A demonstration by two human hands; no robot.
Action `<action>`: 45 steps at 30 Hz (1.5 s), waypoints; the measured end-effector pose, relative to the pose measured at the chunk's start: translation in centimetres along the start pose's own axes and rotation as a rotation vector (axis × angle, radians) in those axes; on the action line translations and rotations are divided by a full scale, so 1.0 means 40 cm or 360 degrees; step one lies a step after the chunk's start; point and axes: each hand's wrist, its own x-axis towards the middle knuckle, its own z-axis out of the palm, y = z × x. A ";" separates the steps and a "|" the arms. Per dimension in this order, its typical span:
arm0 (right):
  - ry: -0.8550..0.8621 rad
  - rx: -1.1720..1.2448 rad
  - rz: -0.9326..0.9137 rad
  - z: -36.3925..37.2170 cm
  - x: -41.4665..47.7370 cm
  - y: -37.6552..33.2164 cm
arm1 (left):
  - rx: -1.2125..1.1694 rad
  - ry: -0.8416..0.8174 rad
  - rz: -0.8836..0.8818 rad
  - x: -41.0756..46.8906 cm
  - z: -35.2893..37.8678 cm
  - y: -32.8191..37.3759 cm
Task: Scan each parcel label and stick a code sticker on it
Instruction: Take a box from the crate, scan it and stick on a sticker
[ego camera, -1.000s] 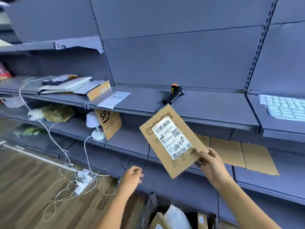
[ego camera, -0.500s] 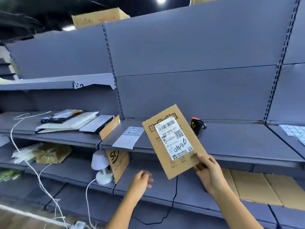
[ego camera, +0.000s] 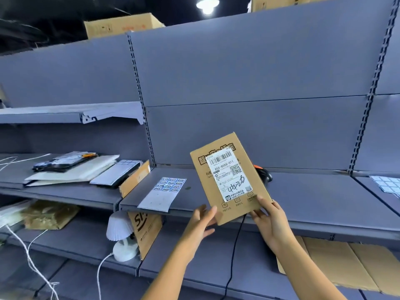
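At nine o'clock of the view white cords (ego camera: 28,254) trail down past a lower shelf that carries a brown paper package (ego camera: 49,215). Above it, on the middle shelf (ego camera: 313,191), lies a stack of envelopes (ego camera: 71,172) with dark flat items on top. At the stack's three o'clock a cardboard divider (ego camera: 135,178) stands on edge. Below the divider, at its six o'clock, a small white lamp (ego camera: 121,232) sits on the lower shelf. Just right of the divider a sticker sheet (ego camera: 164,192) lies flat on the middle shelf, its printed codes at the far end and its near end over the shelf's front edge. The left hand (ego camera: 201,224) reaches up at six o'clock of the view, fingers straight and spread, holding nothing, its fingertips at the lower left edge of the parcel (ego camera: 249,167). The parcel, a flat brown carton, is held in the air in front of the middle shelf, tilted with its top toward one o'clock, and its white label (ego camera: 230,176) with barcode and handwriting faces the camera. A black and orange scanner (ego camera: 263,172) rests on the shelf at the parcel's three o'clock, mostly hidden behind it, its cable hanging down. The right hand (ego camera: 270,219) grips the parcel's lower right corner, thumb on the front. At four o'clock flattened cardboard (ego camera: 346,260) lies on the lower shelf, and at three o'clock a second sheet (ego camera: 387,185) reaches the frame's edge.
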 end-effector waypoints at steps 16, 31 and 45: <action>-0.0044 -0.0194 -0.0079 0.071 0.324 0.049 | -0.0458 -0.0175 0.0089 0.434 -0.046 0.057; 0.1119 -0.1997 0.0094 -0.046 0.525 0.064 | -0.0135 -0.0399 0.0108 0.737 -0.189 -0.031; 0.0571 -0.0912 -0.0417 0.169 0.458 0.005 | -0.0005 -0.0438 0.0178 0.767 -0.186 -0.046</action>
